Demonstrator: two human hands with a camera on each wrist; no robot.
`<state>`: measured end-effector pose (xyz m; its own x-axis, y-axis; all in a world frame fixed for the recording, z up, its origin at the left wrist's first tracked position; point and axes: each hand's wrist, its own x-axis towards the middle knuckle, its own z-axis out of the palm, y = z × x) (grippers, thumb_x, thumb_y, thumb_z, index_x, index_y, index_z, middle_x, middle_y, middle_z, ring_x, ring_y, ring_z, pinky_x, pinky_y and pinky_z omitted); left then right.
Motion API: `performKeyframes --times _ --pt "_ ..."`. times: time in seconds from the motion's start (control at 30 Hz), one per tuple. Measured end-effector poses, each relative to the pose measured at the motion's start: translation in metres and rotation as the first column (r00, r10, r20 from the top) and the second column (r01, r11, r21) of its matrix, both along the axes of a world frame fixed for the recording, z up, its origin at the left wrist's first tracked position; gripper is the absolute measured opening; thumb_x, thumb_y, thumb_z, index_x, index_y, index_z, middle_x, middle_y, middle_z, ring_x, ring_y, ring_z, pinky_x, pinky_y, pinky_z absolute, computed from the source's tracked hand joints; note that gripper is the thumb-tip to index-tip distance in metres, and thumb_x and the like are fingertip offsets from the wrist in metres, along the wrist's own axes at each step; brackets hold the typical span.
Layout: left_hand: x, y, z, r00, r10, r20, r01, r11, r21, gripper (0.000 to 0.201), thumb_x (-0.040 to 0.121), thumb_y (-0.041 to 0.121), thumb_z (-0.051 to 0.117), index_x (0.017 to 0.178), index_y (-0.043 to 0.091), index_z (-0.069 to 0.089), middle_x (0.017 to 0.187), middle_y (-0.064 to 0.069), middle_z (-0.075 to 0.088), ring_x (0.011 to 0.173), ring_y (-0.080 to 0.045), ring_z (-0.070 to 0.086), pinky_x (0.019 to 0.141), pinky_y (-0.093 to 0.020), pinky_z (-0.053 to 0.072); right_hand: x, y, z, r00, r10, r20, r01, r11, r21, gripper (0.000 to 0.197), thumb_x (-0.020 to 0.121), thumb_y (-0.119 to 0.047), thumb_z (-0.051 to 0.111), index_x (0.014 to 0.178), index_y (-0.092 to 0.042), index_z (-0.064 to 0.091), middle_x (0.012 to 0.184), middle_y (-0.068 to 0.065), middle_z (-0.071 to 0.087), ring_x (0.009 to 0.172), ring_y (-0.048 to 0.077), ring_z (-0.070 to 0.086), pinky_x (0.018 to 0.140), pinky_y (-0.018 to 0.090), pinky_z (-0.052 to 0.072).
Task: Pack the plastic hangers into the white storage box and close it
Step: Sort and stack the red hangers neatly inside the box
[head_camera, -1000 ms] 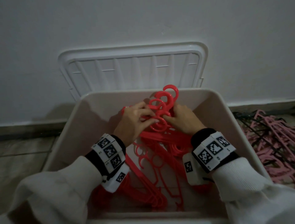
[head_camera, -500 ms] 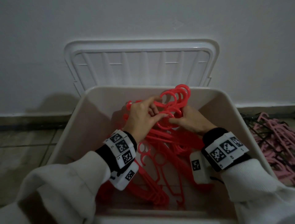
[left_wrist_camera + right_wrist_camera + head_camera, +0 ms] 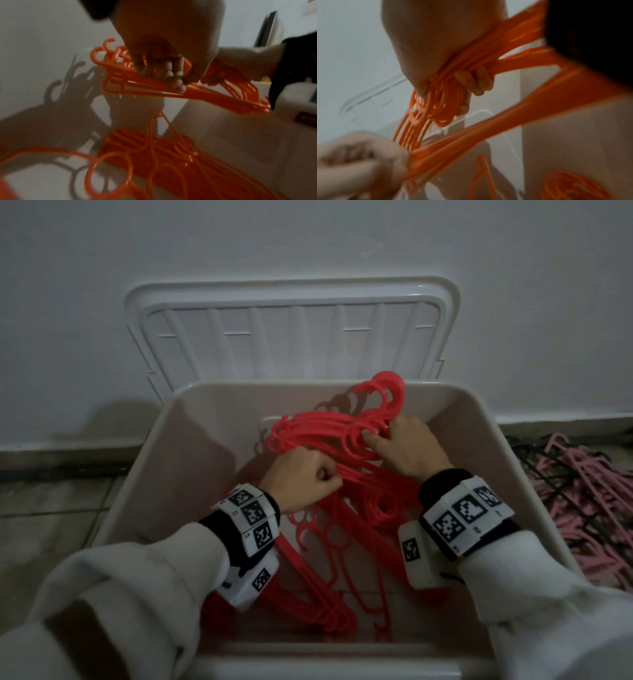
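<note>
A bundle of red plastic hangers (image 3: pixel 329 429) is held inside the white storage box (image 3: pixel 534 453), with its hooks (image 3: pixel 387 392) rising just past the far rim. My left hand (image 3: pixel 305 477) grips the bundle's shoulder bars in a fist; its curled fingers (image 3: pixel 173 78) wrap the bars. My right hand (image 3: pixel 407 446) grips the bundle near the hooks, its fingers (image 3: pixel 476 81) curled round the necks. More red hangers (image 3: pixel 342 570) lie on the box floor under my wrists.
The box's white lid (image 3: pixel 291 337) leans upright against the wall behind the box. A heap of pink hangers (image 3: pixel 589 498) lies on the floor to the right. Tiled floor (image 3: pixel 51 508) shows to the left.
The held bundle has swung so its hooks point further right and its bars lie across the box. My left hand slid down from the hooks to the bars and now fists them.
</note>
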<state>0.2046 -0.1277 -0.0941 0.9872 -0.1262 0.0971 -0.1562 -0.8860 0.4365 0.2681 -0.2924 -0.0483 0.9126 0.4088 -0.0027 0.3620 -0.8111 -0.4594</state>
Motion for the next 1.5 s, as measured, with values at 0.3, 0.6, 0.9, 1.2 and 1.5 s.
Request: performKeyframes --times 0.3,0.6,0.9,1.2,1.5 --pt "-0.007 -0.008 -0.025 0.947 -0.028 -0.319 0.102 0.971 0.217 0.024 0.084 0.037 0.054 0.084 0.016 0.065 0.084 0.001 0.069 0.082 -0.02 0.063 0.067 -0.028 0.043 -0.003 0.001 -0.002 0.999 0.034 0.027 -0.03 0.989 -0.147 0.039 0.095 -0.037 0.041 0.106 -0.004 0.058 0.113 0.021 0.061 0.105 0.039 0.056 0.082 0.039 0.042" --pt "-0.005 -0.026 -0.077 0.848 0.089 -0.522 0.015 0.981 0.192 0.025 0.087 0.02 0.056 0.1 0.0 0.064 0.103 -0.017 0.068 0.096 -0.029 0.063 0.073 -0.029 0.044 -0.003 0.001 0.004 0.997 0.038 0.064 -0.029 0.99 -0.137 0.039 0.094 -0.038 0.043 0.104 -0.003 0.059 0.109 0.023 0.062 0.102 0.039 0.057 0.082 0.04 0.044" --pt "-0.005 -0.023 -0.063 0.927 -0.078 -0.366 0.089 0.996 0.015 0.028 0.088 0.011 0.056 0.115 0.013 0.063 0.116 -0.005 0.063 0.109 -0.02 0.057 0.084 -0.02 0.041 -0.002 -0.001 0.011 0.992 0.021 0.128 -0.019 1.0 -0.012 0.04 0.095 -0.039 0.041 0.1 -0.003 0.059 0.107 0.023 0.062 0.1 0.04 0.057 0.079 0.04 0.041" --pt "-0.008 -0.035 -0.017 0.964 -0.219 -0.15 0.255 0.921 0.294 0.029 0.096 0.03 0.043 0.121 0.037 0.056 0.123 0.013 0.056 0.118 -0.01 0.043 0.093 -0.03 0.023 -0.01 0.0 0.025 0.978 -0.006 0.211 -0.039 0.977 0.209 0.031 0.091 -0.041 0.042 0.073 -0.016 0.045 0.072 0.006 0.047 0.085 0.038 0.057 0.066 0.031 0.026" --pt "-0.006 -0.032 0.025 0.968 -0.251 0.011 0.199 0.791 0.579 0.024 0.082 0.023 0.059 0.105 0.021 0.063 0.095 0.006 0.066 0.106 -0.02 0.052 0.102 -0.048 0.02 -0.015 -0.003 0.03 0.944 -0.034 0.328 -0.047 0.971 0.236 0.041 0.093 -0.039 0.046 0.088 -0.002 0.062 0.092 0.022 0.064 0.09 0.041 0.057 0.067 0.034 0.03"
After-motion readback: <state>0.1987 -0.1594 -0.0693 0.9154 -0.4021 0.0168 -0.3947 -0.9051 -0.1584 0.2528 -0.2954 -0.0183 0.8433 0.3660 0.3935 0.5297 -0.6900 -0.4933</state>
